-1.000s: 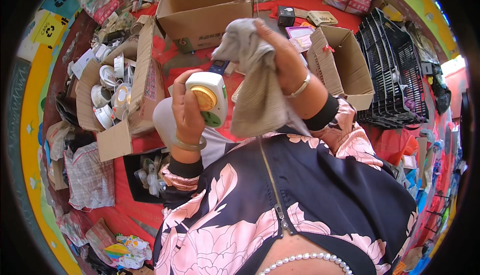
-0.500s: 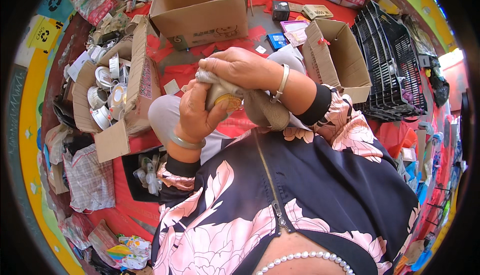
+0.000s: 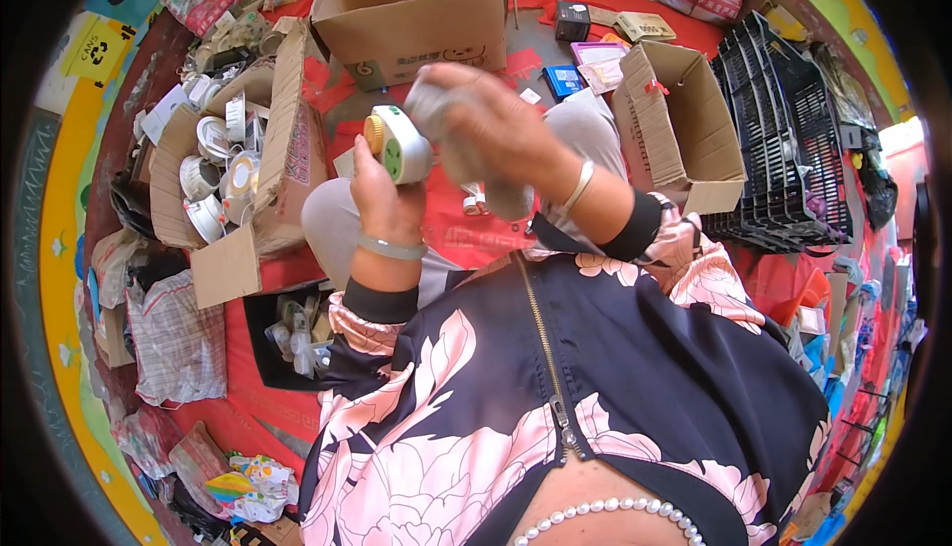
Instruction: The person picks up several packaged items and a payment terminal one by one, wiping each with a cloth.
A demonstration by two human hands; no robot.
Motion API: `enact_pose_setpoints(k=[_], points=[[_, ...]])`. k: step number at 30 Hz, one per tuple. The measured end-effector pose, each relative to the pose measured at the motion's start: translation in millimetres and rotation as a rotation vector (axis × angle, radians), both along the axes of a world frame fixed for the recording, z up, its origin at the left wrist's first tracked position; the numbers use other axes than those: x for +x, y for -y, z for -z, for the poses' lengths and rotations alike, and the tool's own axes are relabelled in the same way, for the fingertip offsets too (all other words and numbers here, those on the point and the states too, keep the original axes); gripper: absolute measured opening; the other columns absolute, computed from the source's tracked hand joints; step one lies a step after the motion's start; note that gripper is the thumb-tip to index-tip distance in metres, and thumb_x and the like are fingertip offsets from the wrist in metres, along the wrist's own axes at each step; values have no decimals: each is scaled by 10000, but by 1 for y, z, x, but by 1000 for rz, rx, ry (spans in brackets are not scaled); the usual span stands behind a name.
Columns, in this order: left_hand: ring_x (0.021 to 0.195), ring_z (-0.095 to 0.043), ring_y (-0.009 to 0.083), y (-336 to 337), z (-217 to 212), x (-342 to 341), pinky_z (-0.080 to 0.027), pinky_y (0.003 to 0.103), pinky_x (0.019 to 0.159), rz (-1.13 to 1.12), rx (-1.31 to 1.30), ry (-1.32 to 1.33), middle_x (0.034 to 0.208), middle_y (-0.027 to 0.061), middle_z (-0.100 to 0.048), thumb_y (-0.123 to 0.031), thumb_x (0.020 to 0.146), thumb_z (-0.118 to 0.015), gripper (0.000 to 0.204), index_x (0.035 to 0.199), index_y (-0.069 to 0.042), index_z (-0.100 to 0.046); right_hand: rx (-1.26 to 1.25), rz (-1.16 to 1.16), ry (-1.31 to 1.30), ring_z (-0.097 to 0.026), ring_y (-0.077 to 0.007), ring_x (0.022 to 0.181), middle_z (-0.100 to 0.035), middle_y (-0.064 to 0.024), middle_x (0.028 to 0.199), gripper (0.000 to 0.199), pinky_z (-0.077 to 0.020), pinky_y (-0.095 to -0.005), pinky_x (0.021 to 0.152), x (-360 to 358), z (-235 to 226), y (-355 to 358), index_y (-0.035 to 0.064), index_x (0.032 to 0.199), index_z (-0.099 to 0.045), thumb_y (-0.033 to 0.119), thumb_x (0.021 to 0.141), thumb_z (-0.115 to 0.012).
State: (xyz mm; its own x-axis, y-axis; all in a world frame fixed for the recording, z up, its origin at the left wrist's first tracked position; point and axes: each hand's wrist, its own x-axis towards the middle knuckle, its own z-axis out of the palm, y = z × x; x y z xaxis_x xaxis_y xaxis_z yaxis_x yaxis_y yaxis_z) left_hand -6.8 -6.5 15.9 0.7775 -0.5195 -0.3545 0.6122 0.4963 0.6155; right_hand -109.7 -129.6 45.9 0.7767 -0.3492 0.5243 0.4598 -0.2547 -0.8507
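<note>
L hand [image 3: 382, 199] is curled shut around a small white round gadget [image 3: 399, 144], thumb and fingers wrapped on its lower rim, wrist w/ a pale green bangle [image 3: 392, 246]. Gadget sits just left of frame centre, at approx 11 o'clock from the zip of the floral jacket [image 3: 555, 387]. Its flat face has a green patch and looks toward 3 o'clock; a yellow ribbed knob sticks out the opposite side, so the long axis runs roughly 9-to-3, tipped a bit up at the knob end.

R hand [image 3: 496, 129] is bunched around a grey cloth [image 3: 466, 159], fingers closed on it, cloth pressed against the gadget's face. Blurred, so exact finger grip can't be made out.

At 9 o'clock from the hands: open cardboard box [image 3: 238, 189] w/ white round items. At 12: a bigger empty carton [image 3: 416, 10]. At 3: another open box [image 3: 684, 129], then a black crate [image 3: 793, 139].
</note>
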Motion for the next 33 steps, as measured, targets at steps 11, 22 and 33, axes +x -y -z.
enact_pose_setpoints(k=[11, 22, 33], points=[[939, -576, 156, 1, -8, -25, -477, 291, 817, 376, 173, 598, 1079, 120, -558, -405, 922, -499, 473, 1139, 15, -495, 672, 61, -40, -629, -167, 709, -637, -71, 812, 302, -498, -272, 618, 1, -12, 33, 18, 969, -599, 303, 869, -606], [992, -560, 168, -3, -5, -36, -451, 324, 891, 464, -15, 620, 1161, 97, -550, -310, 904, -565, 505, 1264, 17, -430, 1054, -110, -271, -607, -168, 620, -614, -58, 743, 268, -500, -305, 568, -4, 20, 50, 29, 895, -602, 297, 873, -602], [833, -566, 108, -4, 3, -29, -473, 251, 728, 338, 132, 666, 1009, 71, -594, -328, 946, -487, 429, 1218, 4, -484, -359, 392, 37, -578, -248, 1015, -606, -130, 1082, 286, -451, -360, 881, 4, 15, 39, 65, 1052, -603, 302, 922, -508]])
